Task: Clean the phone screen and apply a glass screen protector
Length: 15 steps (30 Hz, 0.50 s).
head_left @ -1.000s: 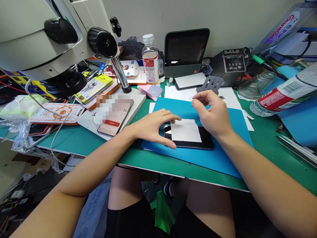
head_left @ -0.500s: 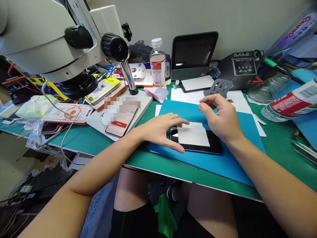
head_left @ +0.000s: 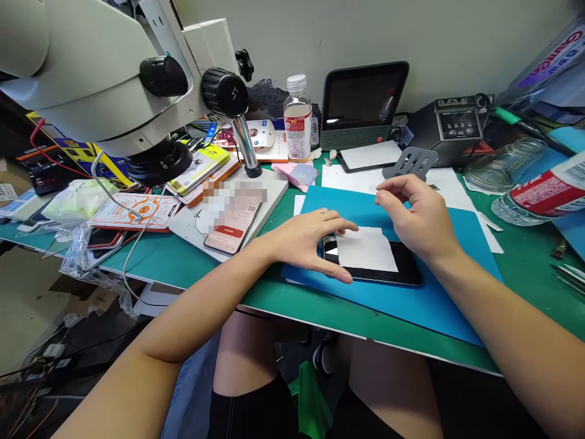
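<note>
A dark phone (head_left: pixel 408 263) lies on a blue mat (head_left: pixel 361 302), partly covered by a white sheet of paper or cloth (head_left: pixel 369 251). My left hand (head_left: pixel 315 241) is open over the phone's left end, its thumb and fingers spread. One of its fingertips reaches the sheet's upper left edge; whether it presses there I cannot tell. Above the phone's right end hovers my right hand (head_left: pixel 420 216), its fingers curled with the thumb close to the index finger. Anything inside those curled fingers is hidden or too small to see.
At left, a microscope (head_left: pixel 105 91) overhangs its pale base, where a lit phone (head_left: pixel 235 228) lies. Behind the mat stand a drink bottle (head_left: pixel 297 122), a smart display (head_left: pixel 364 100) and a dark box-shaped device (head_left: pixel 448 131). A lying water bottle (head_left: pixel 539 195) and tweezers (head_left: pixel 569 277) are right.
The whole view has shifted slightly, so everything appears a little further right. Both hands keep nearly the same pose over the covered phone.
</note>
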Available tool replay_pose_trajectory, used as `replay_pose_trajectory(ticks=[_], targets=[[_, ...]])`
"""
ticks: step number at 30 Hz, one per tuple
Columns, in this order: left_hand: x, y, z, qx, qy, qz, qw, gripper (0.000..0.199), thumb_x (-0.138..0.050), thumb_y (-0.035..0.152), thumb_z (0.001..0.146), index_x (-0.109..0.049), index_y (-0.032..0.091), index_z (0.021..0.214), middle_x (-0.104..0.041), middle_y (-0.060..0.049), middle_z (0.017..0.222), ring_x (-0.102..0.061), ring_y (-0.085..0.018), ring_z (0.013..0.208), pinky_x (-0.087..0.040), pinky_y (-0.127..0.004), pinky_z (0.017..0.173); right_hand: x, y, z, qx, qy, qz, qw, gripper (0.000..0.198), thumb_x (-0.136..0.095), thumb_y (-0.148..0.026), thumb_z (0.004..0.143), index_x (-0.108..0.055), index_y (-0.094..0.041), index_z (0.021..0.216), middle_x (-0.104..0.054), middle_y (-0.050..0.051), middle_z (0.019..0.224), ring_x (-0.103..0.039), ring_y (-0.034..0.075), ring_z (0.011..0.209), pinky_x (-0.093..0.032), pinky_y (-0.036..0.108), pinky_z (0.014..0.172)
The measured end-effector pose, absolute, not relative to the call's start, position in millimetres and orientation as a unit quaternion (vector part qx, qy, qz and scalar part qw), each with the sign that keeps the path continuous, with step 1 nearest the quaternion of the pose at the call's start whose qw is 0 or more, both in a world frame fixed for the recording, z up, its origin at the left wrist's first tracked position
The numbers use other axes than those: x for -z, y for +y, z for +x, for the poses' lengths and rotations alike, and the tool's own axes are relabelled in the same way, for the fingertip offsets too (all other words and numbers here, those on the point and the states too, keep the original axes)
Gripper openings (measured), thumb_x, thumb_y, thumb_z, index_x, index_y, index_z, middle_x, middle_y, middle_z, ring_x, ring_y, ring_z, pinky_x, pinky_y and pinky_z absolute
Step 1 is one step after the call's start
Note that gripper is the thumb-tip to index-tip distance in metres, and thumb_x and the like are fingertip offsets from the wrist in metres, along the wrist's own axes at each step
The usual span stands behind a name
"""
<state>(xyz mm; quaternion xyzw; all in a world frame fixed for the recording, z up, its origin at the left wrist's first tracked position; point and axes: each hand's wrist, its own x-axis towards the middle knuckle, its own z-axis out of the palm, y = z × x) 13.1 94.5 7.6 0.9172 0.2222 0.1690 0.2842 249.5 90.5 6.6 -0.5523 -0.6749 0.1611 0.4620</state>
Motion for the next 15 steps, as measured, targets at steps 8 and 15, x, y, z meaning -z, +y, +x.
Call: replay_pose_trajectory(ticks=[8,15], targets=[[-6.1,97.5,11.4,-0.175,0.226,0.928,0.238,0.079,-0.069,0.076,0.076,-0.062,0.018,0.129,-0.064,-0.012,0.116,-0.060,-0.029,0.108,-0.049,-0.041,0.091,-5.9,90.3,248.3,-0.161,-0.679,-0.551,0.458,0.009,-0.063,-0.032,0.088,-0.067,-0.025,0.091,-0.072,0.005,0.083,-0.066,0.023,0.078,-0.049,0.039,0.068],[-6.8,95.6,12.3,-0.183,0.218,0.936,0.208,0.075,-0.064,0.076,0.080,-0.061,0.018,0.129,-0.065,-0.011,0.112,-0.062,-0.028,0.103,-0.048,-0.035,0.083,-6.5,88.3,245.3,-0.167,-0.676,-0.569,0.437,0.018,-0.062,-0.037,0.088,-0.068,-0.022,0.096,-0.072,0.004,0.087,-0.067,0.022,0.082,-0.049,0.037,0.070]])
